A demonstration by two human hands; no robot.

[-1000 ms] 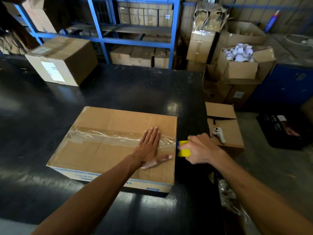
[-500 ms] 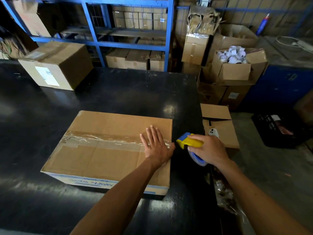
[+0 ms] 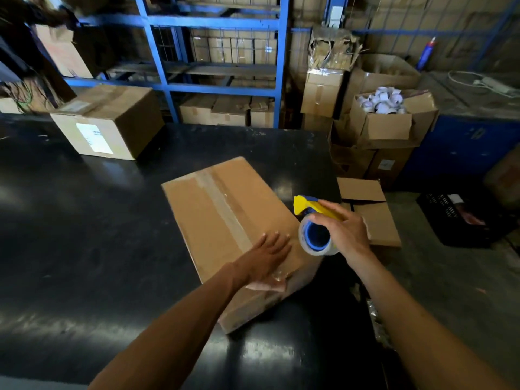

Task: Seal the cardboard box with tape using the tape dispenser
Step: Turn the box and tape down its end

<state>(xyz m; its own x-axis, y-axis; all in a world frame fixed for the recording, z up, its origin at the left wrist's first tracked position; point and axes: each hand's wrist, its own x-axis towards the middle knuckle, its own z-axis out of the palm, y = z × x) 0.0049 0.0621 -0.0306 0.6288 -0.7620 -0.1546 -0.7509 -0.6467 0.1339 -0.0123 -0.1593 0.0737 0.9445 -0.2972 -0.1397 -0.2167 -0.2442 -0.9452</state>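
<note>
A flat brown cardboard box (image 3: 225,220) lies on the black table (image 3: 84,235), turned at an angle, with a strip of clear tape running along its top seam away from me. My left hand (image 3: 267,263) presses flat on the box's near end, fingers spread, thumb at the near edge. My right hand (image 3: 340,232) grips the yellow and blue tape dispenser (image 3: 312,220) just right of the box, lifted off it. The tape roll's blue core faces me.
A sealed box with a white label (image 3: 109,122) sits at the table's far left. Blue shelving (image 3: 219,66) with cartons stands behind. Right of the table are an open carton (image 3: 371,218), stacked boxes, one filled with white rolls (image 3: 382,116), and a black crate (image 3: 461,220).
The box has been rotated so the taped seam now points away from me. The dispenser has come off the box's edge and risen beside it. My left hand stayed pressed on the box.
</note>
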